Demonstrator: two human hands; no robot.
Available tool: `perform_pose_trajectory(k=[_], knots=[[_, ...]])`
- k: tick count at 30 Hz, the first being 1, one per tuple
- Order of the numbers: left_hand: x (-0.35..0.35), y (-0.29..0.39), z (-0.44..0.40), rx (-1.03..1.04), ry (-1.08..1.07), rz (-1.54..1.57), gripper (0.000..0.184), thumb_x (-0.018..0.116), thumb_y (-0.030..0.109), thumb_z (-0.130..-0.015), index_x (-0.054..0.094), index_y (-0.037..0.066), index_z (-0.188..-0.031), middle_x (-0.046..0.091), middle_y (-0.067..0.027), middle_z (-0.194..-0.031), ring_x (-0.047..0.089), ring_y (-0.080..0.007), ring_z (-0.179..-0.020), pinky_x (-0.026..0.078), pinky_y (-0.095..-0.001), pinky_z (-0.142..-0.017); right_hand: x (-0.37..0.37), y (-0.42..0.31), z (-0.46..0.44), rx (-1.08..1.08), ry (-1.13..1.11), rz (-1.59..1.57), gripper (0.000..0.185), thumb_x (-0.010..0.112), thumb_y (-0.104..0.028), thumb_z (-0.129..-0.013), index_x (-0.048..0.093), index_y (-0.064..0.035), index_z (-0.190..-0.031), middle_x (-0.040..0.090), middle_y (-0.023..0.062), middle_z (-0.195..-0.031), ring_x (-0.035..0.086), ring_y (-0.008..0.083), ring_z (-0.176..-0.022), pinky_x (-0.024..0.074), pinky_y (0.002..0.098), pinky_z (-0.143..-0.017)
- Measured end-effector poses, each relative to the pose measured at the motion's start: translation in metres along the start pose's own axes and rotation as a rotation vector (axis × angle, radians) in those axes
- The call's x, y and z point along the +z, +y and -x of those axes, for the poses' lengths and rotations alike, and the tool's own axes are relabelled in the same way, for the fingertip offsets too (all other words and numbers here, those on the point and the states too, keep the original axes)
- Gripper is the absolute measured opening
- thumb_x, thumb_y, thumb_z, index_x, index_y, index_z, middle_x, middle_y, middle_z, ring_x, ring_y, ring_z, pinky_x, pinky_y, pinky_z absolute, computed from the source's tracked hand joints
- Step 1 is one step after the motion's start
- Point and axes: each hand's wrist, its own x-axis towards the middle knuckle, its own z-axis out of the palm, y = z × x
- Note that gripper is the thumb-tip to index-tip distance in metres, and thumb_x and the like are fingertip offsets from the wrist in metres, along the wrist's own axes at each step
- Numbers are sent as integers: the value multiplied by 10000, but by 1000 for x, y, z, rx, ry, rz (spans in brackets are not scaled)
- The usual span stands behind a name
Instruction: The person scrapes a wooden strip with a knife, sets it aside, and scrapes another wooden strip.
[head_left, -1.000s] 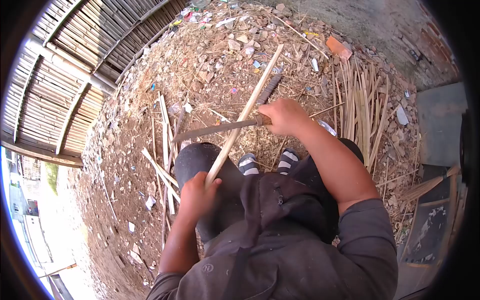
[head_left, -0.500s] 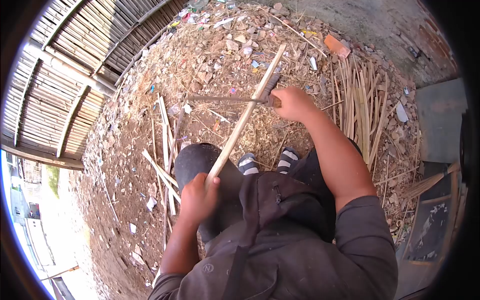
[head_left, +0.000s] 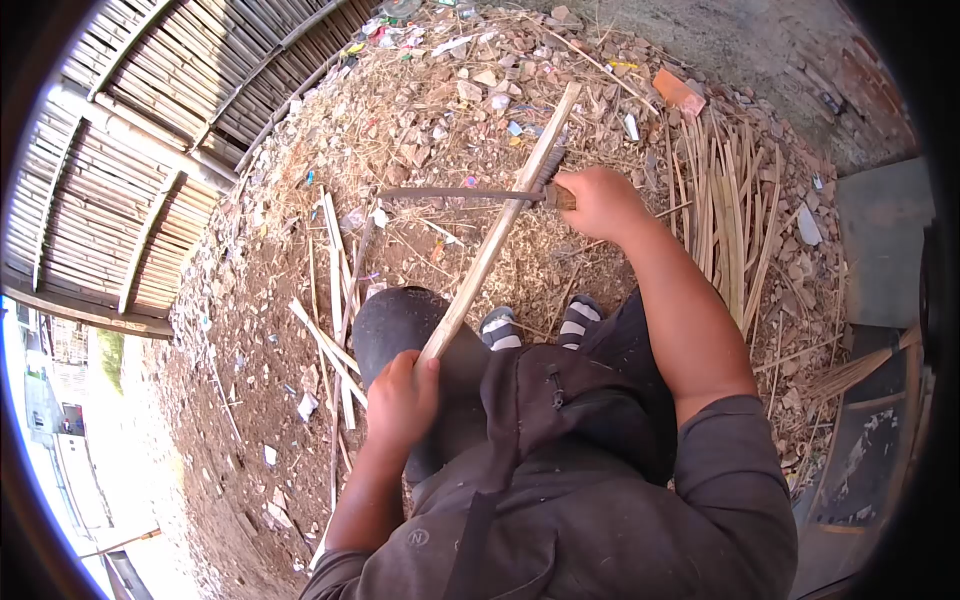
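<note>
My left hand [head_left: 403,395] is closed round the lower end of a long pale bamboo strip [head_left: 484,262], above my left knee. The strip slants away from me, its far end up and to the right. In my right hand [head_left: 603,203] is the wooden handle of a long-bladed knife [head_left: 440,193]. Its dark, narrow blade points left and crosses the strip's upper part, seemingly touching it. Beside the strip, close to my right fingers, shows a dark ribbed piece [head_left: 547,170] that I cannot identify.
Several split strips [head_left: 725,200] lie heaped on the right, and more strips [head_left: 335,270] lie left of my knee. Rubble and shavings cover the ground. A bamboo wall [head_left: 130,180] rises at left, a masonry wall [head_left: 740,60] behind. An orange brick piece [head_left: 679,92] lies near it.
The blade has turned so that more of its flat side shows. My right hand has shifted slightly right, and the strip's far end has moved slightly right and up.
</note>
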Motion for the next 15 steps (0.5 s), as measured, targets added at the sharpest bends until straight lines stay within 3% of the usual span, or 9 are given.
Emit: perform_pose_trajectory(k=[2, 5, 8, 11, 15], knots=[[-2, 5, 1, -18, -1, -13, 310, 638, 297, -981, 664, -6, -1040, 703, -255, -901, 683, -462, -839, 547, -514, -746, -2, -8, 2, 14, 14, 62, 201, 747, -188, -740, 629, -90, -871, 662, 146, -774, 671, 395, -786, 519, 502, -675], [5, -2, 2, 80, 86, -22, 230, 641, 237, -996, 653, 7, -991, 675, -229, -806, 665, -440, -741, 510, -489, -647, -10, -29, 9, -138, 8, 119, 204, 744, -191, -748, 635, -91, -889, 669, 154, -788, 674, 396, -793, 528, 509, -692], [7, -5, 1, 89, 68, -26, 243, 630, 244, -1005, 640, 1, -1015, 674, -237, -823, 661, -450, -756, 511, -493, -658, 12, -1, -1, 18, -54, -75, 203, 742, -193, -756, 634, -97, -898, 677, 145, -805, 680, 385, -814, 538, 509, -722], [4, -2, -3, -15, -12, -48, 311, 629, 288, -995, 647, -9, -1087, 705, -259, -942, 685, -467, -851, 548, -520, -745, 16, 4, -7, 111, 18, -24, 194, 741, -190, -758, 628, -95, -885, 675, 140, -793, 680, 381, -799, 531, 505, -705], [4, -7, -3, 17, -11, -46, 299, 626, 279, -999, 638, -10, -1073, 695, -258, -916, 676, -468, -840, 534, -521, -729, 8, -11, -1, 2, -85, 91, 202, 735, -184, -761, 650, -91, -919, 690, 148, -820, 681, 390, -812, 531, 503, -711]])
